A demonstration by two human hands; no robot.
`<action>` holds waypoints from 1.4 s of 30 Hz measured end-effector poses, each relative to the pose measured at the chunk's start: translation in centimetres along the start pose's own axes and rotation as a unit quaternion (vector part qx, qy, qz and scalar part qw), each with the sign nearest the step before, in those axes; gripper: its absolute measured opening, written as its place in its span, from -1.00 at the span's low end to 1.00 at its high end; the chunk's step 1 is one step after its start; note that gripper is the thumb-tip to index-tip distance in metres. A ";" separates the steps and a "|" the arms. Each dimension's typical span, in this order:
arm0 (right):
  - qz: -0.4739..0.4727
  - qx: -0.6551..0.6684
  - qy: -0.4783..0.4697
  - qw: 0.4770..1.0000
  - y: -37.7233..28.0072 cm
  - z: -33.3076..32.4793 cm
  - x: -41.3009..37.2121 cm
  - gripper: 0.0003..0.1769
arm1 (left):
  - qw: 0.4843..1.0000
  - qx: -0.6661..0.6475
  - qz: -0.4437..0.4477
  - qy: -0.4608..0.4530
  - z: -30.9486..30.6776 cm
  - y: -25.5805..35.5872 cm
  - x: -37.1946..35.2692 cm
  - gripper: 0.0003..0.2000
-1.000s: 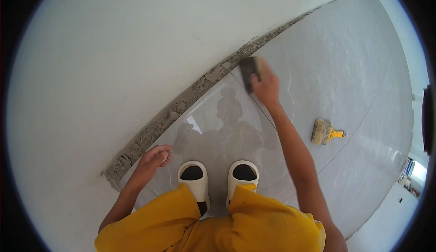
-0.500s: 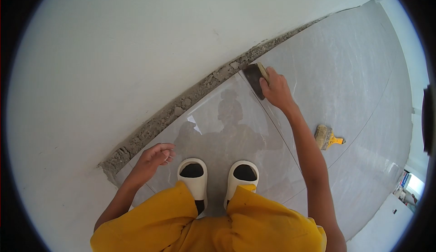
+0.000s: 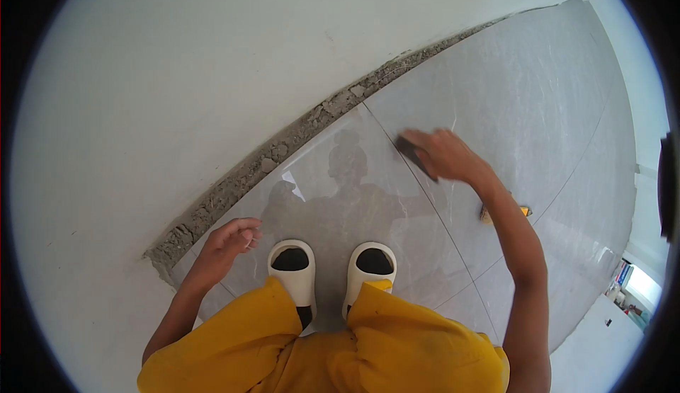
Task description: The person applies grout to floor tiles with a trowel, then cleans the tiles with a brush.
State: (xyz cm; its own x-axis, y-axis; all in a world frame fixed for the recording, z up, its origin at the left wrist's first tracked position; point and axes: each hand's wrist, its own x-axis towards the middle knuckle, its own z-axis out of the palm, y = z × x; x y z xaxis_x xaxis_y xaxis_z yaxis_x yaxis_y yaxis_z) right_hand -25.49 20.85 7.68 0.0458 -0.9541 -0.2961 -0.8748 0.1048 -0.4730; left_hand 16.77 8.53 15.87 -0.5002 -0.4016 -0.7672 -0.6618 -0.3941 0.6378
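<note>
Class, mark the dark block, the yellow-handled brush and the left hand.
dark block (image 3: 411,151), head view, its exposed left end.
yellow-handled brush (image 3: 525,211), head view, visible yellow handle tip.
left hand (image 3: 230,241), head view, its middle.

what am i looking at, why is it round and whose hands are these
It is one picture, from a wide-lens camera worn on a person's head, looking down, hence the round edge. No machine: the person crouches in yellow clothes and white slippers on a grey tiled floor beside a white wall, a rough mortar strip between them. The right hand holds a dark block against a joint between tiles. The left hand is loosely curled and empty, near the strip. A yellow-handled brush lies on the floor, partly hidden behind the right forearm.
</note>
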 end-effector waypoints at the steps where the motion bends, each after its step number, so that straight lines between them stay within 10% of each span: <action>1: 0.000 0.020 -0.007 1.000 0.0 -0.1 -1.9 -0.60 | 1.000 -0.002 -0.007 0.008 -0.1 -0.3 -0.3 -0.64; 7: 0.132 0.008 0.162 0.978 -2.2 5.0 -5.3 -0.77 | 0.999 -0.013 -0.028 0.013 -0.5 -1.7 -0.5 -0.64; 11: -0.048 -0.159 0.200 0.965 -9.0 12.6 -2.1 -0.78 | 1.000 0.019 -0.009 0.005 0.0 -0.1 0.6 -0.64; 16: 0.065 -0.191 0.191 0.961 -6.8 10.5 7.2 -0.72 | 0.999 0.034 -0.006 -0.016 0.9 0.8 1.5 -0.64; 42: 0.139 -0.173 0.207 0.953 -7.9 10.5 5.9 -0.74 | 0.999 0.025 0.005 -0.023 0.5 0.0 0.7 -0.62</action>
State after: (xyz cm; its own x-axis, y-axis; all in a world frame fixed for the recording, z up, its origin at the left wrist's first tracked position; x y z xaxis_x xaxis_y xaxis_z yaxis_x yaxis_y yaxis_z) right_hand -13.22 17.39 0.96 -0.3424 -0.9394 0.0157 -0.9352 0.3391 -0.1017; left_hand 16.14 8.72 15.25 -0.5302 -0.3668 -0.7644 -0.6839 -0.3479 0.6413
